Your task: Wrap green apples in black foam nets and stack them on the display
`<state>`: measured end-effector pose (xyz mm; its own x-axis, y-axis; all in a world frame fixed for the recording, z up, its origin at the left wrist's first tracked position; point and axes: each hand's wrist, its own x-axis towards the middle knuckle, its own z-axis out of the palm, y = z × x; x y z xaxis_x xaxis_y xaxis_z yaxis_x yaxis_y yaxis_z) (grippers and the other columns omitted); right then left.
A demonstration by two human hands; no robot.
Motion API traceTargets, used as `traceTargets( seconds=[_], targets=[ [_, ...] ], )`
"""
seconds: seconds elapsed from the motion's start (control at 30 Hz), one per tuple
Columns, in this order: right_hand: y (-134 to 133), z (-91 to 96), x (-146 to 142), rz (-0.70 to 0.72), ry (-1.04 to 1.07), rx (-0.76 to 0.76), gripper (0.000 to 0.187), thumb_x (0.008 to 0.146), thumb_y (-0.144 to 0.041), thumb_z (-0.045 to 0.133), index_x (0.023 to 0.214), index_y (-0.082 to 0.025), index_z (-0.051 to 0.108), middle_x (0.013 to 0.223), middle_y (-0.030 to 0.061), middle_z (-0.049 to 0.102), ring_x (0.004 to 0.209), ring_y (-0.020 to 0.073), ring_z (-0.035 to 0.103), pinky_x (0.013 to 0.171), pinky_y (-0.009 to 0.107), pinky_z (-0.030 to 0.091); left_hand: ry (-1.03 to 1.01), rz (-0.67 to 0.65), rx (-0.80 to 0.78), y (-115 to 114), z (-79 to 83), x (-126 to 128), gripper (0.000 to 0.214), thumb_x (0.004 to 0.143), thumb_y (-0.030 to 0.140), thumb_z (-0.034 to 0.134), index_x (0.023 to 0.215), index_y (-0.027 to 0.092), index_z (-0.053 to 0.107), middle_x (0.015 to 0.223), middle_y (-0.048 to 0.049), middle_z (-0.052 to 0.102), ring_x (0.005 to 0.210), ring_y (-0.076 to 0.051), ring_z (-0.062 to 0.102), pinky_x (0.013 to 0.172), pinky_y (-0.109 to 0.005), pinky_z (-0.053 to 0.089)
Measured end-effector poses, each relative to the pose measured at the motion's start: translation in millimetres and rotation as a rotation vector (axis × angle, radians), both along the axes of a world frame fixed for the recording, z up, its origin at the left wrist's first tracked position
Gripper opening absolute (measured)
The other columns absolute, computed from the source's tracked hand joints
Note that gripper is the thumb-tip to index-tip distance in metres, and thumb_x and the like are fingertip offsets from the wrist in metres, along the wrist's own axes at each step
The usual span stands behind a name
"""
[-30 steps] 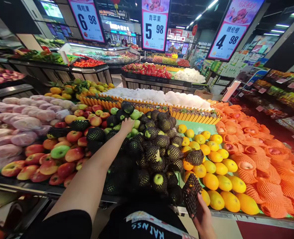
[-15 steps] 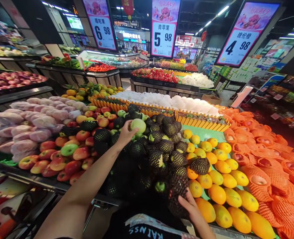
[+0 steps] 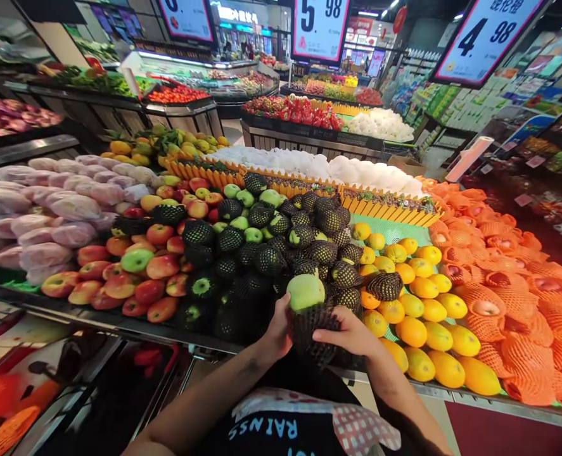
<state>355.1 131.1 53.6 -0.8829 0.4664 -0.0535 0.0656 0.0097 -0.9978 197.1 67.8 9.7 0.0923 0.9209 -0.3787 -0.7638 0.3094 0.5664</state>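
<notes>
A green apple [image 3: 305,292] is held in front of my body by my left hand [image 3: 281,326], whose fingers wrap its left side. Its lower part meets the mouth of a black foam net sleeve [image 3: 316,339]. From the right, my right hand [image 3: 350,332] grips that sleeve, thumb across its front. How far the apple sits inside the sleeve I cannot tell. Just beyond my hands lies a heap of green apples, many in black net sleeves [image 3: 268,259], some bare [image 3: 253,235].
Red apples [image 3: 150,291] lie to the left, with one green apple [image 3: 137,260] among them. Oranges [image 3: 421,304] fill the right side, beside fruit in orange foam nets [image 3: 528,335]. A yellow picket-style divider [image 3: 380,212] runs behind. Price screens [image 3: 319,28] hang above.
My left hand has brought the green apple from the heap back toward my body. My right hand has moved up and left with the black sleeve, and the two now meet.
</notes>
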Motion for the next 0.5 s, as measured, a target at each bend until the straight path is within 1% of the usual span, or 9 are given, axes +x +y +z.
traceTargets(
  seconds=[0.07,0.13,0.2,0.27,0.33,0.37,0.43,0.5],
  targets=[
    [-1.8,-15.2,4.0,-0.186,0.030,-0.139,0.023,0.081,-0.042,0.076,0.080,-0.019,0.073,0.070,-0.0018,0.068,0.063,0.0138,0.057,0.065,0.026,0.050,-0.050,0.014,-0.049,-6.9,-1.5,-2.2,0.064,0.073,0.067,0.064,0.115,0.018,0.069,0.097,-0.0104,0.079,0.104,-0.034,0.070,0.086,-0.042,0.055],
    [-3.6,-27.7,5.7,-0.317,0.071,-0.257,0.028,0.073,-0.045,0.083,0.075,-0.019,0.070,0.065,-0.0038,0.063,0.058,0.0117,0.053,0.060,0.024,0.047,-0.085,-0.011,-0.072,-13.7,-2.2,-4.4,0.064,0.071,0.065,0.066,0.115,0.019,0.069,0.097,-0.0105,0.079,0.104,-0.034,0.070,0.087,-0.043,0.055],
    [-5.9,-35.5,4.8,-0.390,0.092,-0.330,0.032,0.069,-0.047,0.085,0.072,-0.020,0.067,0.062,-0.0054,0.058,0.055,0.0102,0.048,0.056,0.022,0.043,-0.118,-0.047,-0.074,-19.2,-2.7,-6.6,0.066,0.069,0.066,0.067,0.116,0.019,0.069,0.096,-0.0104,0.078,0.104,-0.034,0.069,0.087,-0.043,0.055],
    [-9.2,-39.1,2.1,-0.442,0.101,-0.353,0.033,0.070,-0.048,0.084,0.072,-0.021,0.065,0.061,-0.0059,0.056,0.055,0.0100,0.046,0.054,0.021,0.041,-0.132,-0.084,-0.065,-22.4,-3.6,-9.1,0.067,0.068,0.066,0.067,0.116,0.019,0.068,0.096,-0.0103,0.078,0.104,-0.033,0.069,0.088,-0.043,0.054],
    [-13.5,-40.3,-1.9,-0.492,0.109,-0.308,0.031,0.074,-0.049,0.081,0.074,-0.022,0.065,0.062,-0.0056,0.056,0.055,0.0103,0.047,0.054,0.021,0.040,-0.129,-0.114,-0.064,-23.0,-6.1,-11.9,0.064,0.071,0.065,0.064,0.115,0.018,0.069,0.097,-0.0105,0.078,0.103,-0.032,0.069,0.088,-0.042,0.054],
    [-15.8,-40.4,-4.1,-0.520,0.108,-0.253,0.029,0.076,-0.049,0.079,0.076,-0.023,0.066,0.064,-0.0052,0.058,0.056,0.0107,0.048,0.055,0.022,0.041,-0.124,-0.122,-0.069,-22.4,-8.3,-13.2,0.062,0.073,0.065,0.063,0.113,0.018,0.069,0.096,-0.0104,0.078,0.103,-0.032,0.069,0.088,-0.041,0.054],
    [-20.4,-39.8,-9.2,-0.578,0.091,-0.082,0.024,0.079,-0.046,0.077,0.081,-0.024,0.069,0.071,-0.0031,0.065,0.061,0.0131,0.055,0.061,0.024,0.045,-0.101,-0.125,-0.095,-20.3,-14.5,-15.1,0.055,0.076,0.062,0.062,0.109,0.018,0.071,0.094,-0.0090,0.078,0.100,-0.030,0.070,0.085,-0.039,0.054],
    [-24.0,-38.2,-14.6,-0.619,0.059,0.120,0.018,0.080,-0.042,0.075,0.086,-0.025,0.073,0.081,0.0002,0.072,0.071,0.0175,0.063,0.069,0.029,0.050,-0.073,-0.122,-0.127,-18.5,-22.2,-15.9,0.046,0.075,0.057,0.066,0.101,0.019,0.072,0.089,-0.0069,0.078,0.095,-0.028,0.070,0.082,-0.035,0.054]
  ],
)
